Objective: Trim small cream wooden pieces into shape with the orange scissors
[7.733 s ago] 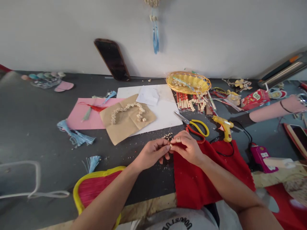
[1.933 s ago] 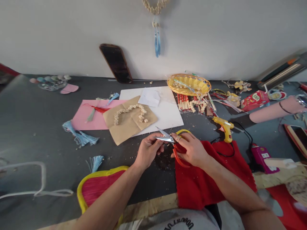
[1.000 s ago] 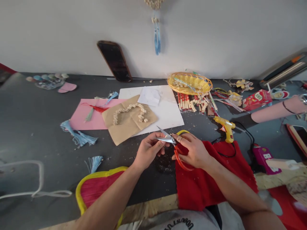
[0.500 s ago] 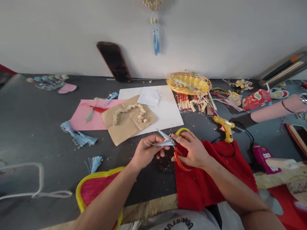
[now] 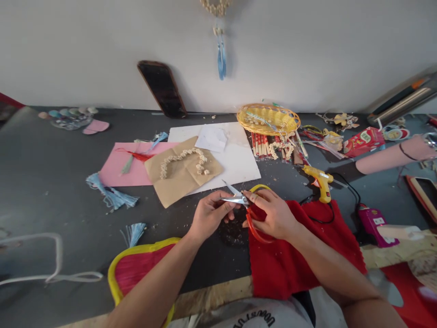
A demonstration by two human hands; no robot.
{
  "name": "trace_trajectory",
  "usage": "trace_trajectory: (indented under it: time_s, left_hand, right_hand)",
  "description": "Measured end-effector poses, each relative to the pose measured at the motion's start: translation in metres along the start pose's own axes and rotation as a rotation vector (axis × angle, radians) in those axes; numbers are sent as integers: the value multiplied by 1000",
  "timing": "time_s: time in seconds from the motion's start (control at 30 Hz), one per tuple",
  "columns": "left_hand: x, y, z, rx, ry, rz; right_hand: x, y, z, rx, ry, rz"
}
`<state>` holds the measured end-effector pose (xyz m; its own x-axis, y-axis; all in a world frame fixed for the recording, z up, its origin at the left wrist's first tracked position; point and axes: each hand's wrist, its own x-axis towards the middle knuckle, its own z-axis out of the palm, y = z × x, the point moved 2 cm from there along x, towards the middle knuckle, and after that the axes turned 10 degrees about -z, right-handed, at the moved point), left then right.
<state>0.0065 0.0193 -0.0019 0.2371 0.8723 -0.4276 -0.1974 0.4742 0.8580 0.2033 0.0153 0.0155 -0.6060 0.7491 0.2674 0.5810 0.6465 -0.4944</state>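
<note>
Head: half-curled right hand (image 5: 272,213) around scissors (image 5: 241,200)

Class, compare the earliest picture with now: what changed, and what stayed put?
The scissors, earlier lying on the table beyond the right hand, are now gripped in it, blades open, shifted nearer the left hand. The beige chain, glue gun and basket stayed where they were.

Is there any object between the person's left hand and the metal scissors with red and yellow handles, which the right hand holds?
Nothing visible stands between them. The right hand holds the scissors with blades apart, and these overlap the left hand in this view; whether they touch it, I cannot tell.
</note>
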Motion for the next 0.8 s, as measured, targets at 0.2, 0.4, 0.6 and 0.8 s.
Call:
trace_trajectory:
  time_s: [0.2,0.4,0.6,0.8]
  left_hand:
    - [-1,3,-1,46,-32,-12]
    - [-1,3,-2,46,-47,-25]
    - [1,2,-2,48,-23,-31]
    - [-2,5,1,62,-58,-48]
  right_hand:
    - [3,-1,-3,-20,-6,-45]
    - [1,1,0,-10,-10,-59]
    - [1,0,0,-64,-18,-46]
    - [2,1,-3,-39,-29,-67]
